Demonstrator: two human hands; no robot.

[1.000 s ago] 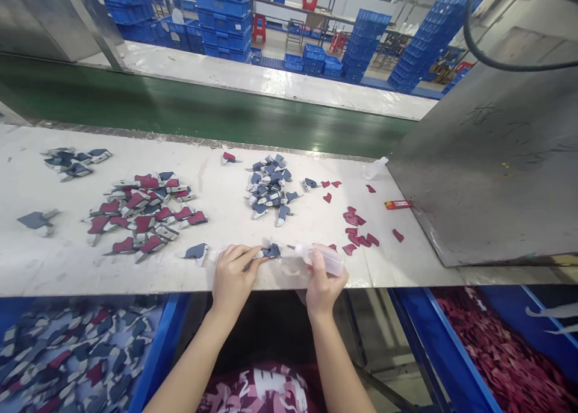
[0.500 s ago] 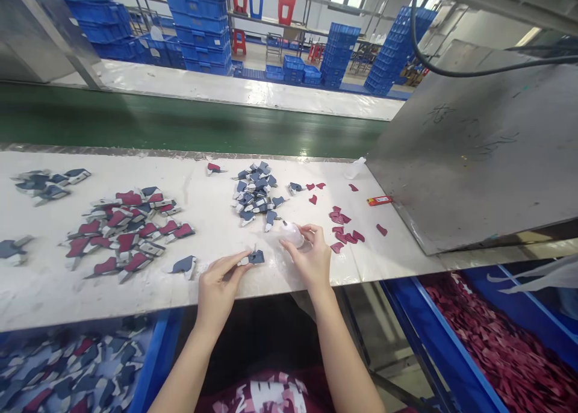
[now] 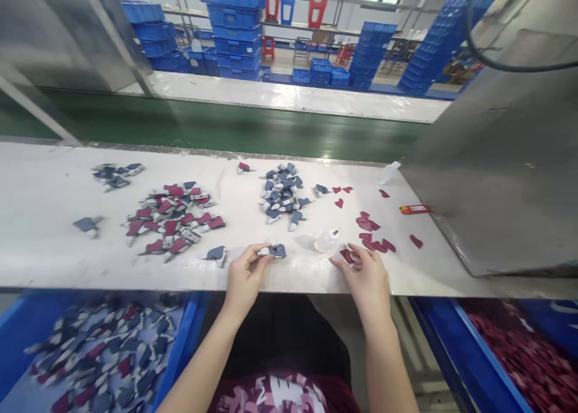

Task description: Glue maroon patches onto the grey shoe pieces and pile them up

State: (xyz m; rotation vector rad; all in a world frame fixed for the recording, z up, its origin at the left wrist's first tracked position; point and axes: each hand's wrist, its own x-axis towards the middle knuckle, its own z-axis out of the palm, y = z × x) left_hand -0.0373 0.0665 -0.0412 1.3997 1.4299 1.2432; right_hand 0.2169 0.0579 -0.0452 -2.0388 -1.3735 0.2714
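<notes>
Between the thumb and fingers of my left hand [image 3: 248, 271] is a small blue-and-white plastic part [image 3: 276, 251], held just above the table near its front edge. My right hand [image 3: 368, 277] has thumb and fingers apart around a dark red curved piece [image 3: 347, 256]; the index fingertip seems to touch it, and the thumb is clear of it. A translucent squeeze bottle [image 3: 326, 241] with a thin dark tip leans on the table between my hands. More red pieces [image 3: 368, 222] lie beyond my right hand. A single blue-and-white part [image 3: 217, 254] rests left of my left hand.
On the white table [image 3: 253, 280] are a pile of blue parts [image 3: 282, 193], a red-topped pile [image 3: 169, 220], a second bottle [image 3: 388, 172] and a red-orange item [image 3: 414, 209]. Blue bins [image 3: 192, 316] sit below. A metal panel [image 3: 497, 178] bounds the right; a green belt [image 3: 271, 130] runs behind.
My right hand has let go of the squeeze bottle and moved right to a red piece, which has shifted toward me. My left hand still holds its part. The view has swung left.
</notes>
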